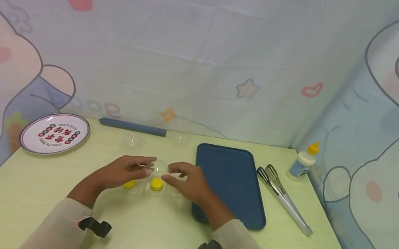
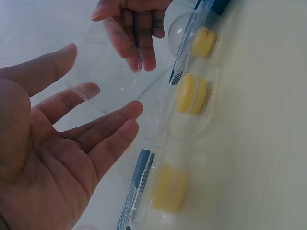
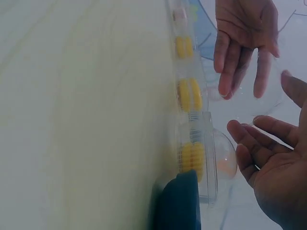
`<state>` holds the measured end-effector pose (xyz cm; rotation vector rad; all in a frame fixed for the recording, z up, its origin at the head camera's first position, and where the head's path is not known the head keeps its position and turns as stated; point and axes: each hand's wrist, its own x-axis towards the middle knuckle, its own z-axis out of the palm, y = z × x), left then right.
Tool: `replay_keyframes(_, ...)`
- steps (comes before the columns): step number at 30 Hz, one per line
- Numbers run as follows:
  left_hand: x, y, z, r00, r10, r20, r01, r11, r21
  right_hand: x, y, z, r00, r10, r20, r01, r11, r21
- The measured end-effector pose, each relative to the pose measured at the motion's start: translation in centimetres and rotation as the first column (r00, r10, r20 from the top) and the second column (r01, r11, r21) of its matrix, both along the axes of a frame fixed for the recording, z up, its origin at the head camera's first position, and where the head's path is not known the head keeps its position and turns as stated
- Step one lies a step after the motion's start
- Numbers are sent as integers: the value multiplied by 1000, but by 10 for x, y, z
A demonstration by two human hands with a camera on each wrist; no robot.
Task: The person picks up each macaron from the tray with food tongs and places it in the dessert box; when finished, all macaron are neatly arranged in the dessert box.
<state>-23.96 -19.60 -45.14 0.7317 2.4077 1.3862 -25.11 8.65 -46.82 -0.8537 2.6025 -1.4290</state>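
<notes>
Between them, my two hands hold a clear plastic domed lid (image 1: 160,165) by its opposite edges. The left hand (image 1: 126,171) pinches the left edge between thumb and fingers; the right hand (image 1: 191,182) pinches the right edge. Below the lid, a yellow macaron (image 1: 157,184) sits in a clear plastic base. Another yellow macaron (image 1: 129,183) lies to its left, partly hidden by the left hand. In the right wrist view, a third yellow macaron (image 3: 192,160) shows in a clear box with a dome (image 3: 225,158), near the blue tray.
A dark blue tray (image 1: 230,178) lies right of the hands, with metal tongs (image 1: 285,200) and a white glue-like bottle (image 1: 301,163) beyond. Two clear domed pieces, one at left (image 1: 132,142), stand behind. A blue bar (image 1: 132,126) and decorated plate (image 1: 56,134) lie at the back.
</notes>
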Motion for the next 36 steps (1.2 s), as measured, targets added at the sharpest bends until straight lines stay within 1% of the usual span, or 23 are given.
replay_keyframes(4, 3, 0, -2, 998, -3, -60, 1, 999, -37, 2, 1, 1, 1000, 19, 23, -19, 1000, -1)
replay_keyframes(6, 4, 1, -3, 994, -4, -107, -1, 999, -50, 3, 1, 1, 999, 25, 24, -25, 1000, -3)
replay_keyframes(8, 6, 2, -4, 987, 8, -159, -18, 998, -64, 3, 1, 1, 999, 28, 22, -28, 1000, -10)
replay_keyframes(11, 7, 3, -7, 969, 30, -245, -53, 995, -88, 4, 0, 0, 999, 25, 21, -25, 1000, -11)
replay_keyframes(13, 9, 3, -9, 960, 54, -275, -85, 991, -103, 5, -1, 0, 1000, 14, 19, -15, 1000, 12)
replay_keyframes(15, 10, 3, -12, 958, 74, -279, -111, 987, -118, 6, -1, 0, 1000, 5, 24, -7, 999, 48)
replay_keyframes(18, 11, 4, -17, 962, 94, -255, -133, 981, -138, 7, -2, 0, 1000, -3, 17, 2, 995, 103)
replay_keyframes(21, 11, 5, -22, 965, 102, -242, -145, 975, -168, 7, -3, -1, 1000, 2, -9, -1, 989, 147)
replay_keyframes(23, 11, 6, -24, 963, 101, -251, -150, 971, -186, 7, -4, -3, 1000, 9, -30, -3, 985, 172)
replay_keyframes(29, 13, 7, -27, 946, 88, -313, -164, 960, -226, 7, -7, -10, 997, 34, -76, -16, 976, 218)
replay_keyframes(33, 12, 8, -27, 933, 80, -350, -169, 958, -232, 7, -9, -15, 993, 29, -119, 4, 964, 266)
replay_keyframes(35, 11, 8, -28, 930, 79, -359, -172, 957, -235, 7, -10, -15, 992, 28, -127, 8, 961, 278)
replay_keyframes(36, 11, 8, -28, 931, 79, -356, -170, 958, -232, 7, -11, -16, 992, 27, -126, 10, 959, 284)
